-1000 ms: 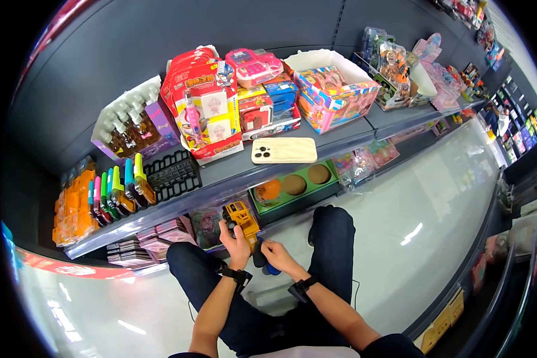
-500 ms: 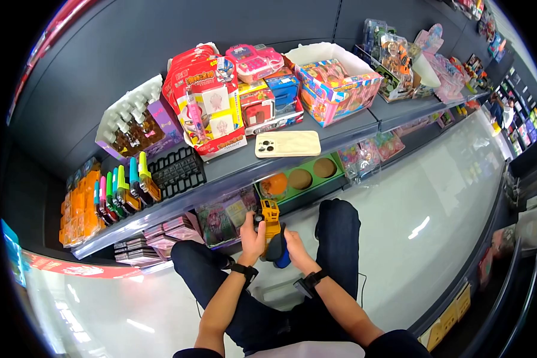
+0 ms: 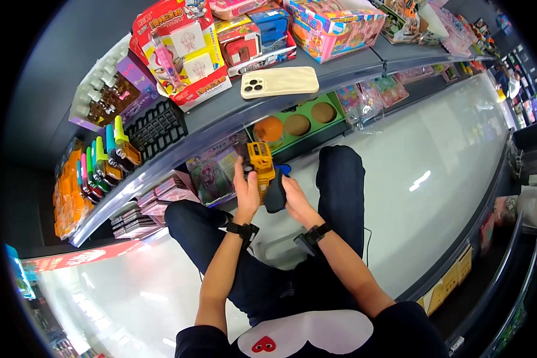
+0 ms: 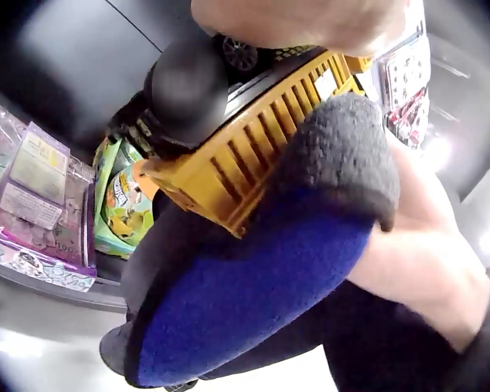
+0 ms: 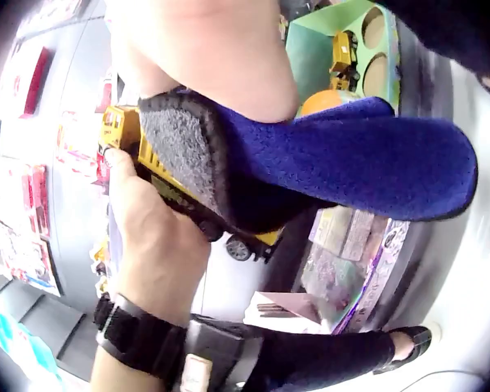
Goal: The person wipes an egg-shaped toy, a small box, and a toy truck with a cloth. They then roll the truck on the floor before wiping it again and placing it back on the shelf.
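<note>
My left hand [image 3: 246, 191] grips a yellow toy dump truck [image 3: 261, 156] along its side, just in front of the lower shelf. A cleaning cloth [image 5: 351, 159], blue on one face and grey on the other, is pinched in my right hand [image 3: 299, 200]. In the left wrist view the cloth's grey fold [image 4: 343, 147] lies against the truck's ribbed yellow bed [image 4: 245, 147], with the blue face hanging below. Black wheels show along the truck's side. The right fingertips are partly hidden behind the cloth.
A cream phone [image 3: 280, 82] lies on the upper shelf's edge, near boxed toys [image 3: 182, 53]. Below it, a green tray [image 3: 307, 128] with round holes holds an orange ball [image 3: 268, 129]. Bent knees [image 3: 341, 173] flank the hands; packaged toys [image 3: 212, 173] sit on the lower shelf.
The head view has tilted downward. Truck and hands have moved right from their first position, and the cloth, earlier mostly tucked by the right hand, now spreads against the truck's rear.
</note>
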Demonstrator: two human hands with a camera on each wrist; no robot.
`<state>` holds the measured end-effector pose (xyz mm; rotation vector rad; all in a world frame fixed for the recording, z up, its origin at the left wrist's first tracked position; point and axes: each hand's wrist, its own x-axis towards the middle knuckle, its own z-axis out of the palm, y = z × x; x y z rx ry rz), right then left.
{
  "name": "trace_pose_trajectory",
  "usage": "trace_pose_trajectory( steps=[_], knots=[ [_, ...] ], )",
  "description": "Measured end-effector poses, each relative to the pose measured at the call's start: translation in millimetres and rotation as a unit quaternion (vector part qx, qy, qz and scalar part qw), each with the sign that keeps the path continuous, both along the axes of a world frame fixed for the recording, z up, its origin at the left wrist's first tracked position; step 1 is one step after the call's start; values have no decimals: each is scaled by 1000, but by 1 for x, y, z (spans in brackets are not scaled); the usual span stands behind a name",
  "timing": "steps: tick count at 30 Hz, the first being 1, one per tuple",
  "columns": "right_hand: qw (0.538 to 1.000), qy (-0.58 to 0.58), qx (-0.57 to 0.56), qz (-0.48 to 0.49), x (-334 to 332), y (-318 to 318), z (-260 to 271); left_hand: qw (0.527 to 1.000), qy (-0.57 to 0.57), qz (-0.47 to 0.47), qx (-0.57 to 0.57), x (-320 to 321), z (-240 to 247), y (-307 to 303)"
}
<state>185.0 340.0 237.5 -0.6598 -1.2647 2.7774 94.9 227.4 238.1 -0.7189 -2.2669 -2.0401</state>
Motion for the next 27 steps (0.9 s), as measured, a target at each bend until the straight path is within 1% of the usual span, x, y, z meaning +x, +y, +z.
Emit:
trace_pose_trajectory(
  steps=[1, 2, 3, 4, 5, 6, 8, 9, 10, 11, 12, 13, 14, 15, 16, 17, 18, 19, 20, 21, 24, 25, 26, 27],
  knots=[
    [998, -39, 38, 20, -3, 0, -14, 998, -52, 3, 37, 0, 0, -2],
    [985, -39, 150, 71, -3, 0, -26, 992, -102, 6, 75, 0, 1, -4],
    [957, -36, 261, 120, -6, 2, -26, 989, -91, 47, 104, -3, 4, 0],
    [914, -33, 368, 166, -8, 1, -27, 988, -100, 55, 104, -6, 8, -1],
    [916, -6, 381, 124, -5, -6, -28, 986, -110, 63, 104, -8, 11, -2],
    [935, 12, 334, 115, -4, -9, -29, 985, -120, 70, 105, -8, 12, -2],
    [965, 47, 239, 94, -3, -10, -31, 990, -116, 69, 32, -19, 0, -9],
    [979, 24, 193, 53, -4, -10, -28, 991, -118, 63, -14, -21, -1, -13],
    [993, 15, 113, 37, -3, -7, -26, 989, -122, 57, -61, -21, -2, -17],
    [998, 25, 51, 12, 1, -1, -22, 989, -133, 50, -44, -26, -18, -20],
    [999, 36, -11, -13, 5, 6, -9, 990, -131, 48, -35, -23, -14, -18],
    [997, 69, -20, -14, 6, 14, -13, 990, -129, 48, -26, -19, -10, -15],
    [996, 78, -16, -37, 8, 14, -9, 991, -126, 46, -18, -15, -6, -13],
    [994, 88, -12, -61, 7, 13, 14, 991, -126, 32, -42, -11, 3, -11],
    [991, 97, -9, -86, 7, 13, 25, 992, -106, 21, -58, -7, 6, -11],
    [990, 83, -18, -112, 9, 10, 3, 992, -103, 11, -74, -5, 7, -9],
    [985, 105, 86, -108, 11, 8, -4, 991, -102, 0, -90, -2, 7, -9],
    [968, 128, 192, -103, 7, 11, -11, 991, -87, -8, -105, -1, 4, -9],
    [938, 152, 296, -95, 2, 13, -16, 993, -77, 0, -87, 1, 3, -4],
    [924, 149, 339, -100, -1, 10, -24, 995, -69, 9, -71, 7, 6, 1],
    [878, 108, 451, -119, 1, -2, 16, 996, -75, 13, -56, 13, 1, 3],
    [872, 104, 466, -111, 1, -3, 19, 995, -78, 12, -61, 14, 0, 2],
    [853, 87, 497, -133, 2, -8, 18, 995, -79, 12, -65, 13, 0, 2],
    [833, 71, 525, -156, 2, -14, 14, 997, -73, -5, -33, 13, 2, 5]
  ],
)
